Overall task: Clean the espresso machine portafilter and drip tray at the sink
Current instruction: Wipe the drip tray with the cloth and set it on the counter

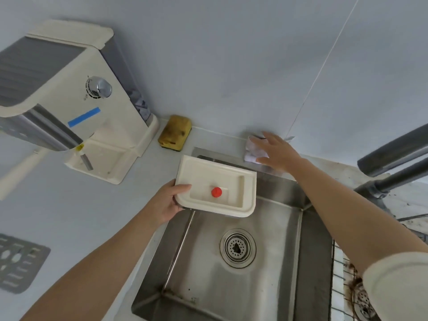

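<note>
My left hand [170, 201] grips the left edge of the cream drip tray [234, 179], thumb over its rim, holding it above the back left corner of the steel sink [284, 228]. A red float [216, 192] stands in the tray's middle. My right hand [276, 150] reaches to the sink's back ledge, its straight fingers resting on a crumpled white cloth [251, 150] by the wall. The cream espresso machine [92, 107] stands on the counter at the left, its base recess bare. No portafilter is in view.
A yellow sponge [174, 133] leans at the wall between machine and sink. The metal drip grate [18, 262] lies on the counter at the far left. The dark faucet [391, 163] reaches in from the right. The drain strainer [238, 247] sits in the sink's floor.
</note>
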{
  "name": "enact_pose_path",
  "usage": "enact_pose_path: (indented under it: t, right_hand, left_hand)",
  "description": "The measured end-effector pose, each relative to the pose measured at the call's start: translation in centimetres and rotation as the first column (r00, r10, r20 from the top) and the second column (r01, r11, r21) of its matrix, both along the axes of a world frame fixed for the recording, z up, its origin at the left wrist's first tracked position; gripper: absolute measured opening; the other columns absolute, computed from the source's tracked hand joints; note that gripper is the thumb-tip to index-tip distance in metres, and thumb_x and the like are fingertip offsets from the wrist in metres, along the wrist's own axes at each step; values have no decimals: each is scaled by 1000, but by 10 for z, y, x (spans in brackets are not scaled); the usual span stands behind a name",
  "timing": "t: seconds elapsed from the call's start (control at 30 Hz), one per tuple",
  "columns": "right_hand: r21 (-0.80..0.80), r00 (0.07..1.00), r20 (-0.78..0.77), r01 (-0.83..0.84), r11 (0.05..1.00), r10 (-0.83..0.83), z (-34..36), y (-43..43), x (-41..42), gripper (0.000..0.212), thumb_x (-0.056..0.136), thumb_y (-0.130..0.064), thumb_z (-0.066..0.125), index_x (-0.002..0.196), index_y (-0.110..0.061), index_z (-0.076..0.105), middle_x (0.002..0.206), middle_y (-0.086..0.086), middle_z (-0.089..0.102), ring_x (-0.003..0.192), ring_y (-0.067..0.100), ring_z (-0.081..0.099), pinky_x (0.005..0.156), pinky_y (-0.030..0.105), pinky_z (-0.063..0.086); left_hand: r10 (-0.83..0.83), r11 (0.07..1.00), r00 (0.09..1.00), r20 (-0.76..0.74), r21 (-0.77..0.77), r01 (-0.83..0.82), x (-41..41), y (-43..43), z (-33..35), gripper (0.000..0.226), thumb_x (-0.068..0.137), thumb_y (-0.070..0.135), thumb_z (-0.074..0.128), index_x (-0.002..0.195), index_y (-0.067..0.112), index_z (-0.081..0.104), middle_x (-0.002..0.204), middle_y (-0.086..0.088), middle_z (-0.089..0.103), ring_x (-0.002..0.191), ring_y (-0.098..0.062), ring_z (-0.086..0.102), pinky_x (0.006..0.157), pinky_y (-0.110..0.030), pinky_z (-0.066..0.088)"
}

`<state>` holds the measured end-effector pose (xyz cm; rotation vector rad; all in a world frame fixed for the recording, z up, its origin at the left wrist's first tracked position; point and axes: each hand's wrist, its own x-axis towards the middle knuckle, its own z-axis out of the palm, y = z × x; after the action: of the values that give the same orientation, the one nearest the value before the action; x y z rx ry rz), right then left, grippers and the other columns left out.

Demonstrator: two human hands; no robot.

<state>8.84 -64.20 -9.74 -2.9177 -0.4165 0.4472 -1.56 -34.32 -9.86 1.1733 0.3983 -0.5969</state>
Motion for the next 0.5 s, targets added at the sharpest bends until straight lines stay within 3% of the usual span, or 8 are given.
enact_pose_path:
  t: [0.1,0.23,0.37,0.5]
  right_hand:
    - [-73,998,3,-68,995,68,-11,0,9,57,93,-41,43,144,-35,17,151,1,26,140,24,22,114,39,19]
    - [-112,999,-41,-32,993,28,-16,3,9,47,93,-35,41,136,-32,23,137,8,42,126,32,37,99,42,34]
    - [-170,1000,7,9,985,-8,-15,7,4,44,97,-32,34,139,-28,20,133,9,44,124,33,37,99,43,35]
    - [-79,997,53,52,995,-48,-14,7,-9,34,98,-24,30,132,-26,28,125,10,49,110,33,46,89,40,39]
  left_hand:
    - [-4,1000,1000,-1,-4,4,7,2,-7,39,65,7,67,103,14,60,86,0,75,77,-16,72,58,-28,57]
    - [-6,1000,1000,-3,1,6,12,2,-15,38,67,14,62,105,14,61,90,-1,74,81,-17,71,62,-29,58]
    - [-26,1000,1000,-4,3,26,10,-1,-20,38,68,13,65,106,13,61,94,-3,73,83,-18,71,66,-29,58]
    - [-38,999,999,-11,11,38,8,-9,-21,50,66,14,67,115,8,55,102,-7,68,91,-23,66,73,-34,55]
